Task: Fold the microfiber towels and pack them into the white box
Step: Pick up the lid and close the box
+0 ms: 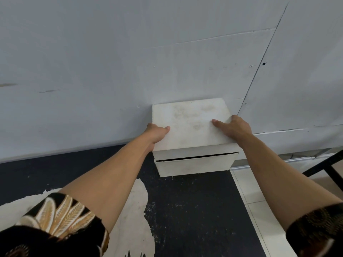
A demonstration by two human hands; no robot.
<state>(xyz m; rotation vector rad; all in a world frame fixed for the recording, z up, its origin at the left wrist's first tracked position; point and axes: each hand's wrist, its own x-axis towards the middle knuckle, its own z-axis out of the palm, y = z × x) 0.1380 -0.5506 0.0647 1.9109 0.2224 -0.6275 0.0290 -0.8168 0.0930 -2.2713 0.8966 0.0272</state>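
Observation:
A white box [193, 130] with its lid on stands against the grey wall, at the far edge of a black surface. A thin dark gap shows between lid and base on the near side. My left hand [156, 133] grips the lid's left edge, thumb lying on top. My right hand [233, 128] grips the lid's right edge, thumb also on top. No towels are visible; the inside of the box is hidden.
The black surface [194, 210] is worn, with a pale peeled patch [137, 210] at the near left. White floor tiles [259, 210] lie to the right. A black metal leg [326, 166] stands at the right edge. The grey wall [111, 71] is close behind the box.

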